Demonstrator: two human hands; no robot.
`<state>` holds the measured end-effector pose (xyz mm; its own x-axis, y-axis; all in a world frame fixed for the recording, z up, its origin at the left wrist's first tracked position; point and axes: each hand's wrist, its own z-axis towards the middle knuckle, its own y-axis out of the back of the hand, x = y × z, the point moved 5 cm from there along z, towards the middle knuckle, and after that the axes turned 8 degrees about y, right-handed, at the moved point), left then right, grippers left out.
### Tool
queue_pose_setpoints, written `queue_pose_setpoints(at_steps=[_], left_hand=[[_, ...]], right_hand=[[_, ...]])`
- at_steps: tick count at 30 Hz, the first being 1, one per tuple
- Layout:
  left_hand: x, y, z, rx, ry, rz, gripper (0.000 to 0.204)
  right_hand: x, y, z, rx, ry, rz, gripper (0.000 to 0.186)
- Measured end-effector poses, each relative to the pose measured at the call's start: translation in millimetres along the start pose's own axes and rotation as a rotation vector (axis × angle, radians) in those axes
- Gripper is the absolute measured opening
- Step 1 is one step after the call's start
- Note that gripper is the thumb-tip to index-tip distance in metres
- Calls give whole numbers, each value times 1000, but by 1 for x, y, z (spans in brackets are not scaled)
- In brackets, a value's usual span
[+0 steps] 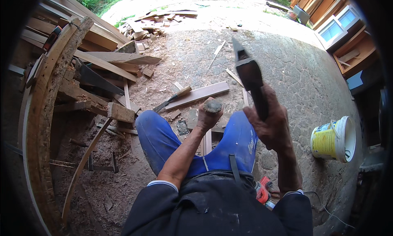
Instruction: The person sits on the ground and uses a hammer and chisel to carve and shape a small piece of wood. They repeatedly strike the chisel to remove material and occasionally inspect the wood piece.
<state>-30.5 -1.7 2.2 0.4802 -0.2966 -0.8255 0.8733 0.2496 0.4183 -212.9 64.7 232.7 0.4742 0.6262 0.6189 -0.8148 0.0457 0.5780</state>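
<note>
From afar, I see the right hand (270, 123) gripping a raised hammer (250, 74); the left hand (208, 120) clasps a worn tool handle (212, 105).

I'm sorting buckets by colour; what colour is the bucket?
White bucket with a yellow panel, in the head view.

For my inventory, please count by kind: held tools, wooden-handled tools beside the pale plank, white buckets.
Held tools: 2 (hammer-like tool, right hand; worn handle, left hand)
Wooden-handled tool beside plank: 1
White bucket: 1
Total: 4
</note>
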Motion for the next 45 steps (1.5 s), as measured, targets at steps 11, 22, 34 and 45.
queue_pose_setpoints(at_steps=[11,22,34,45], left_hand=[[-9,4,-3,47,-124,-65,25],[-35,15,42,-36,290,-316,27],[-24,30,75,-164,163,-296,24],[15,28,64,-169,242,-354,17]], right_hand=[[-19,-73,-15,672,-201,-392,58],[-118,-73,-95,124,-387,-13,46],[-181,-107,-139,311,-492,-83,54],[-179,-108,-133,294,-529,-10,54]])
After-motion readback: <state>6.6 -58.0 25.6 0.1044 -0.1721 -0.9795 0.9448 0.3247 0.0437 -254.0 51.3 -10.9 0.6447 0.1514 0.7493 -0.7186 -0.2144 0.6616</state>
